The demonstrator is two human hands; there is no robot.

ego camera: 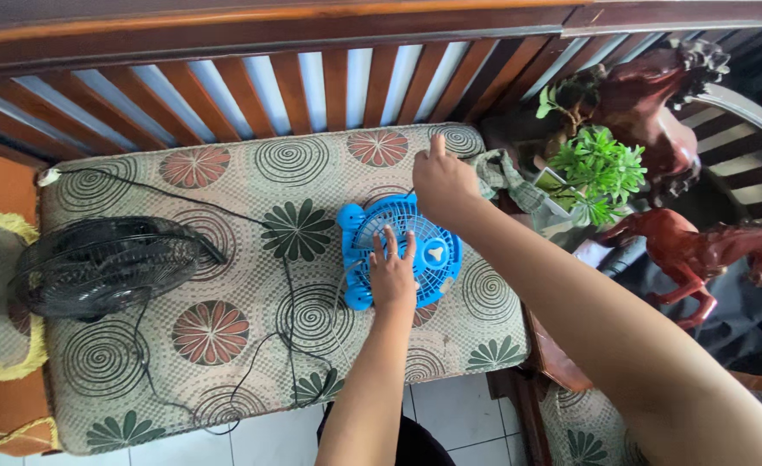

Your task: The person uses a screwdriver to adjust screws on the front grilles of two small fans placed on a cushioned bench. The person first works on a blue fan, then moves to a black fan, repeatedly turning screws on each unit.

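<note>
Wooden bench (251,26) with slatted back, carrying a patterned cushion (225,259) that serves as the lying place for everything in hand. At the cushion's left end, a black fan (105,267), face up, its black cord (286,285) trailing across the fabric toward the middle. Right of centre, a small blue fan (359,229), flat on its back, grille facing up, round body with little knob feet at the left corners; no clear long axis, slightly wider across than deep. Off the bench's right end, a green plant (601,168) and carved red horses (700,250).

Left hand (393,272) directly on the blue fan, palm down, fingers spread flat on the grille, pressing rather than pinching. Right hand (441,183) at the fan's far right edge, fingers curled over the rim, index raised toward the slats; exact hold hidden beneath the hand. Both hands in contact, left one more central.
</note>
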